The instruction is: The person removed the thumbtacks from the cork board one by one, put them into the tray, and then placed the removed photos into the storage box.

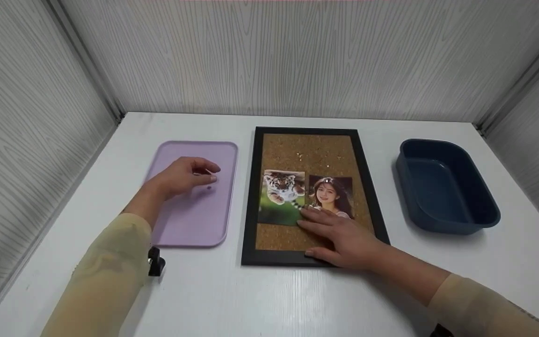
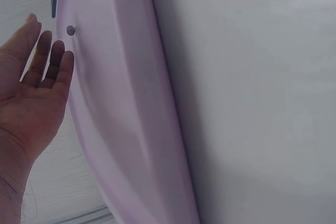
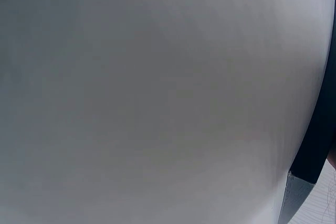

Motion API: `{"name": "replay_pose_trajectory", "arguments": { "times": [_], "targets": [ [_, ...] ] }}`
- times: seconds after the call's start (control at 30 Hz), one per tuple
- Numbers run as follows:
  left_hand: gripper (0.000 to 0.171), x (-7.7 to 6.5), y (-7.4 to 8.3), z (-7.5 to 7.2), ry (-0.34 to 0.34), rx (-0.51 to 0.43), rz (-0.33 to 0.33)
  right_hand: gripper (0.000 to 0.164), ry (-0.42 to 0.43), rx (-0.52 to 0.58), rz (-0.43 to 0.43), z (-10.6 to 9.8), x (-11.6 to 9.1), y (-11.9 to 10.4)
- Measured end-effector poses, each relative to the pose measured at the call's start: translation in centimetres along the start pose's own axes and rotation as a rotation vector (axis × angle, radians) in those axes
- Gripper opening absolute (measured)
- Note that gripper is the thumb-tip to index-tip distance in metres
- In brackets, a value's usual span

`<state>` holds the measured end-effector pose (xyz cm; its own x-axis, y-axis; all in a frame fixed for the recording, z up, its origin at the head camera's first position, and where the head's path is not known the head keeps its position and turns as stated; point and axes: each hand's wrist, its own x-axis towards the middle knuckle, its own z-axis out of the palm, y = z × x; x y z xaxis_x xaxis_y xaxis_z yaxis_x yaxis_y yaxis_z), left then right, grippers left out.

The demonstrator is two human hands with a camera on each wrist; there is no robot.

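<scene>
Over the lilac tray (image 1: 215, 229), my left hand (image 1: 183, 177) hovers with thumb and fingers apart and nothing between them. A small metal pushpin (image 2: 71, 30) is on the tray just beyond its fingertips in the left wrist view. My right hand (image 1: 346, 236) rests spread on the black-framed cork board (image 1: 279, 238). Its fingertips touch the lower parts of two photos placed side by side: a tiger photo (image 1: 274, 206) on the left and a portrait photo (image 1: 314, 185) on the right. A small shiny spot shows near the portrait's top edge.
A deep navy blue bin (image 1: 445, 227) stands at the right of the white table (image 1: 274, 299). Pale wood-grain panels (image 1: 274, 56) wall the table at the back and both sides. Small bright specks show on the cork above the photos.
</scene>
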<state>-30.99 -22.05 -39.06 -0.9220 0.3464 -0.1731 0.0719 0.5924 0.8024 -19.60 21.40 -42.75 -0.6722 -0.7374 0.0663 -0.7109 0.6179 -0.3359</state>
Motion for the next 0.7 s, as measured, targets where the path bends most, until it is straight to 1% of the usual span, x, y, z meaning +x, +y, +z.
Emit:
{"name": "replay_pose_trajectory", "arguments": {
  "times": [0.2, 0.33, 0.5, 0.7],
  "targets": [
    [0.037, 0.6, 0.9, 0.4, -0.001, 0.008, 0.049, 0.071, -0.001, 0.005, 0.006, -0.1, 0.0, -0.1],
    [0.038, 1.1, 1.8, 0.9, -0.01, -0.015, 0.059, 0.071, -0.004, 0.0, 0.004, -0.1, 0.0, -0.2],
    [0.038, 2.1, 3.2, 1.7, -0.028, -0.019, 0.085, 0.071, -0.013, 0.002, 0.011, 0.0, 0.0, -0.1],
    [0.039, 3.3, 4.8, 3.0, -0.066, -0.033, 0.125, 0.071, -0.012, 0.005, 0.025, 0.0, -0.1, 0.0]
  ]
}}
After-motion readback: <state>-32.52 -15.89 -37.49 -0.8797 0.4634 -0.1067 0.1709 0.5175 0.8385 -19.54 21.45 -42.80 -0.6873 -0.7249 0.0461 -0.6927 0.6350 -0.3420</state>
